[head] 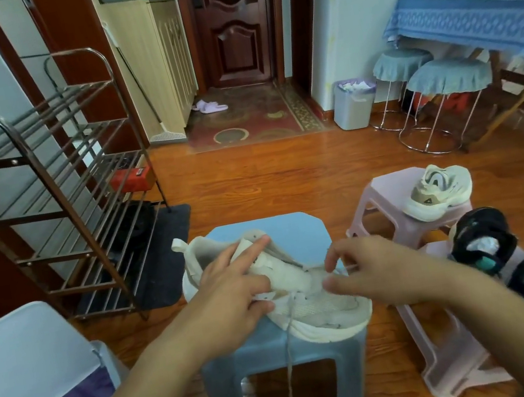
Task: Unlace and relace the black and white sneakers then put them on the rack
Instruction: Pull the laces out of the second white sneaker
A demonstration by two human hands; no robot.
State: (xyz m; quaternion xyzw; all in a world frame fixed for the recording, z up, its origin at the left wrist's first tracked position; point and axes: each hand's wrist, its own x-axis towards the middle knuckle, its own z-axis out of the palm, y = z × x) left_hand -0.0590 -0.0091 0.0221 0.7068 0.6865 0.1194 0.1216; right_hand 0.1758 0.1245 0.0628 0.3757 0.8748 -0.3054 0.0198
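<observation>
So there's a white sneaker [290, 294] lying across the top of a blue plastic stool [294, 231], heel toward the rack side and toe pointing right, sole edge hanging a bit over the stool's front corner. The left hand [235, 293] is pressed down on the heel and tongue area, index finger stretched out along the tongue, the rest of the fingers spread and relaxed over the side of the shoe, so it's more pinning the shoe than gripping it. The right hand [373, 273] is over the toe half, thumb and fingertips pinched together on a bit of the lace [290, 342] near the eyelets; the actual contact is kinda blurry, but it looks like a pinch. One long end of that lace hangs loose off the front of the stool and dangles down past the seat. The second white sneaker [439, 191] sits on a pink stool [377, 193] just to the right and behind, well apart from both hands. Lower right, a pair of black sneakers [521, 262] rests on another pink stool [444, 362], close beside the right forearm. The metal shoe rack [47, 206] stands off to the left against the wall, with a red box [130, 178] on one shelf and something dark on a lower shelf. A grey bin [354, 103] stands farther back, next to two round covered stools [427, 73].
</observation>
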